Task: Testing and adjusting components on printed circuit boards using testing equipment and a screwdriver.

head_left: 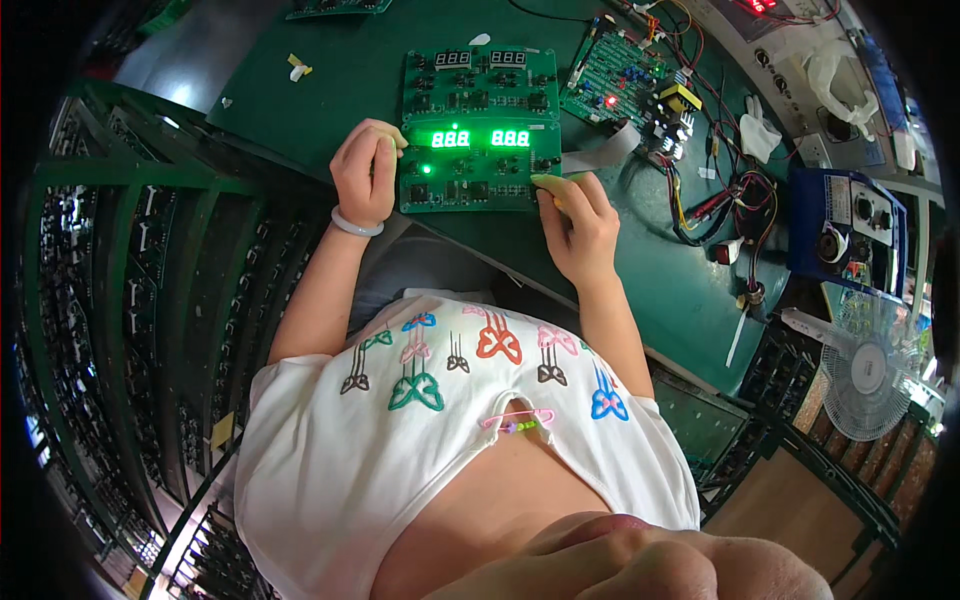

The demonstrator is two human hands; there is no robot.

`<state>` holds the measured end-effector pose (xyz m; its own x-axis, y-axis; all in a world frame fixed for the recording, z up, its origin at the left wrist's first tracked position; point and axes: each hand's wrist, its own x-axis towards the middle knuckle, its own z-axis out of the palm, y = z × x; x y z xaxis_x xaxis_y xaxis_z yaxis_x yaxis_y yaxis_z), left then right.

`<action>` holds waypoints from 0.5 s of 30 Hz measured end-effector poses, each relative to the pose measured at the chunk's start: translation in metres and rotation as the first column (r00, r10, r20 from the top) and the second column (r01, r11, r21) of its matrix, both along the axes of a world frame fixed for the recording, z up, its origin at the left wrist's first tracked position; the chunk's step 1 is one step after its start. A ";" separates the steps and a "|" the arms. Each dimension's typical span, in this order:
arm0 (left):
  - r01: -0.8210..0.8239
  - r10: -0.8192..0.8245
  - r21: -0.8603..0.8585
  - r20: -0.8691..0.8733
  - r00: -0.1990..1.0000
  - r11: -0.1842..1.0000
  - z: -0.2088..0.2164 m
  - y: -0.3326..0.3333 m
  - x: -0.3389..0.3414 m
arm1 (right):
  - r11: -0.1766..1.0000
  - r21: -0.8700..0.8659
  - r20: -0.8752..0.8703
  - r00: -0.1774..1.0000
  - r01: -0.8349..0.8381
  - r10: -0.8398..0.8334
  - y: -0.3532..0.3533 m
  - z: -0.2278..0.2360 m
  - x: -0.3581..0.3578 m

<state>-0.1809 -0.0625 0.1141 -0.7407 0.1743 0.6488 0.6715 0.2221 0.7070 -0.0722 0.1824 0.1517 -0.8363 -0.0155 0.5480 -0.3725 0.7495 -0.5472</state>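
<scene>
A green circuit board (482, 172) with two brightly lit green digit displays and a small green light lies at the table's near edge. My left hand (367, 172) is closed on its left edge, thumb uppermost, with a pale bangle at the wrist. My right hand (580, 222) is closed on the lower right corner, its fingers bent over the edge. Directly beyond sits a similar board section (480, 82) with unlit displays; whether the two are joined I cannot tell. A grey ribbon cable (605, 152) runs from the lit board's right side.
To the right, a wired circuit board (622, 75) glows with a red light beside tangled cables (735, 195). A blue-cased device (848, 225) and a white fan (868, 368) stand farther right. Racks of boards (140, 280) fill the left. Tape scraps (299, 68) lie on the green table (310, 110).
</scene>
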 end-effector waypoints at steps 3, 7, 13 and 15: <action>-0.003 0.002 -0.017 -0.010 1.000 1.000 -0.002 -0.001 -0.001 | 1.000 -0.012 0.003 1.000 -0.004 0.004 0.000 -0.001 0.000; -0.007 0.007 0.002 0.003 1.000 1.000 -0.002 0.000 0.000 | 1.000 -0.021 0.020 1.000 -0.013 0.014 0.001 -0.001 0.000; -0.016 0.016 -0.003 -0.005 1.000 1.000 -0.002 0.001 -0.001 | 0.999 -0.030 0.013 1.000 -0.014 0.014 0.001 -0.001 -0.001; -0.015 0.015 -0.001 0.000 1.000 1.000 0.000 0.001 -0.001 | 1.000 -0.021 0.031 1.000 -0.005 0.006 0.001 0.000 0.000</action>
